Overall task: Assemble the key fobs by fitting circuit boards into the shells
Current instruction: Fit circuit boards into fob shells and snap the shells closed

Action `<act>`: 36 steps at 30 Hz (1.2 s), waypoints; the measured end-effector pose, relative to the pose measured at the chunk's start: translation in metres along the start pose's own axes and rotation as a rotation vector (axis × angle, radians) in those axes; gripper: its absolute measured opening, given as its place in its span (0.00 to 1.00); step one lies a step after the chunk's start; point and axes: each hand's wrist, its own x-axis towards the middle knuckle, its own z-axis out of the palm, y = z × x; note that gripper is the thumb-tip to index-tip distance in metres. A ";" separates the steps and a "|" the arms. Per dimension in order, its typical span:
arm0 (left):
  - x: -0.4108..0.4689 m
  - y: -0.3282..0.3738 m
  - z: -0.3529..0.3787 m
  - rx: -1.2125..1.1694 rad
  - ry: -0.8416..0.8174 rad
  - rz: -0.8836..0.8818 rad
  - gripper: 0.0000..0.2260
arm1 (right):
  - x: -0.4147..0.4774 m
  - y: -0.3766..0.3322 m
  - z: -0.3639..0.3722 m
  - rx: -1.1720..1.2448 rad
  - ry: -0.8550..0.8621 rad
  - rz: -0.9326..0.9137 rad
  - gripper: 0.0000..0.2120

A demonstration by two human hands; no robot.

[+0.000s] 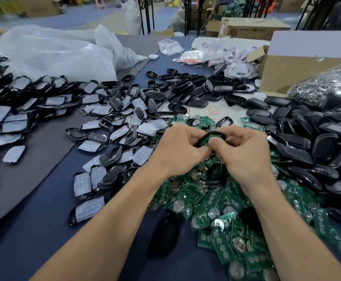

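Both hands meet above the table's middle, holding one black key fob shell [213,134] with a green circuit board [206,141] showing inside it. My left hand [180,148] grips the shell's left side. My right hand [244,149] grips the right side, its thumb pressing on the board. Under my wrists spreads a heap of loose green circuit boards [222,211]. Black shells with pale button pads [108,130] lie scattered to the left. Dark closed shell halves [311,142] pile up on the right.
A big clear plastic bag [50,51] lies at the back left. A cardboard box [299,65] and a bag of metal rings [327,86] stand at the right. Small packed bags [222,55] lie at the back. A dark shell [165,232] rests near the front edge.
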 end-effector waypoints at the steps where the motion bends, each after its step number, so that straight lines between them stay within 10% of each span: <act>1: 0.000 0.001 -0.002 0.018 -0.016 -0.006 0.07 | -0.003 -0.003 0.000 -0.033 -0.005 0.004 0.09; 8: -0.011 0.017 -0.043 -0.283 0.298 -0.134 0.07 | -0.029 -0.044 0.016 -0.249 0.031 -0.053 0.08; 19: -0.095 -0.024 -0.147 -0.647 0.814 -0.318 0.04 | -0.080 -0.071 0.155 -0.654 -0.519 -0.379 0.04; 36: -0.118 -0.055 -0.144 -0.677 0.839 -0.440 0.06 | -0.093 -0.060 0.188 -0.905 -0.427 -0.238 0.12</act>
